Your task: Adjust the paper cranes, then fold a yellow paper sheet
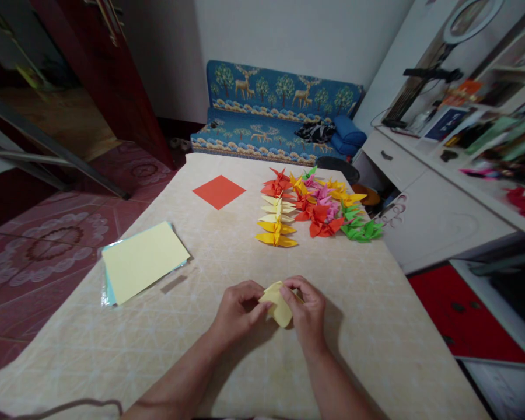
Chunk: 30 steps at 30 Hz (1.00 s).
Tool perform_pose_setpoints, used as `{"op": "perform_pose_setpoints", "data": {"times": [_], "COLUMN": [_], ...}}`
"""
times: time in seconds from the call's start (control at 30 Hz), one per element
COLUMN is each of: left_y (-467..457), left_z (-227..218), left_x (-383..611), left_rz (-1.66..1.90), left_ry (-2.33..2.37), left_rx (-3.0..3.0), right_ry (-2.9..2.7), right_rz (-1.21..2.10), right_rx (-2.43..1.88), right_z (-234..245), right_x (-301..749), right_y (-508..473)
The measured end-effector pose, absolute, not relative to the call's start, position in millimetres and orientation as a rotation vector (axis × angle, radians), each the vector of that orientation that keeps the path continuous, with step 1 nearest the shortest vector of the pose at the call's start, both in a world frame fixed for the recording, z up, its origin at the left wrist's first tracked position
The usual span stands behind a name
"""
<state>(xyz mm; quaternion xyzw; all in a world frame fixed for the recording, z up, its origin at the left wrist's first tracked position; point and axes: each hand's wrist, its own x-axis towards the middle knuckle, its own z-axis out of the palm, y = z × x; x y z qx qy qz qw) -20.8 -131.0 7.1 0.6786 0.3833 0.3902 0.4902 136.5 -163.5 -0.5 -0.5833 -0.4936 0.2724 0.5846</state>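
A small piece of pale yellow folded paper (282,308) is held just above the near part of the table, between my two hands. My left hand (241,306) pinches its left edge with thumb and fingers. On the opposite side, my right hand (305,303) grips the upper right part, its thumb lying over the front. Past my hands lie several folded paper cranes in a row, among them a yellow crane (276,239) and a cream crane (277,209). More cranes in red, pink, orange and green, such as a green crane (362,230), are heaped to their right.
An orange-red paper square (219,192) lies flat on the far left of the cloth-covered table (227,256). A stack of pale yellow paper (146,262) in clear wrapping rests at the left. Behind stands a blue patterned sofa (262,137); a white cabinet (437,204) borders the right.
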Motion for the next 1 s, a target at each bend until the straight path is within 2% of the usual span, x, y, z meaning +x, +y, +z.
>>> {"op": "perform_pose_setpoints", "data": {"times": [0.7,0.87,1.0], "left_y": [-132.9,-134.6,-131.8], "left_z": [7.1,-0.4,-0.4], "left_x": [-15.4,-15.8,-20.3], "left_rz": [0.906,0.980,0.951], "left_ry": [1.140,1.054,0.988], "left_rx": [1.489,1.252,1.337], "right_ry": [-0.957,-0.967,-1.036], "right_rz": [0.812,0.849,0.895], "right_rx": [-1.401,-1.396,-1.380], "right_z": [-2.3,-2.1,-1.5], "right_x": [134.8,136.0,139.2], "right_y": [-166.2,-166.1,-164.5]}}
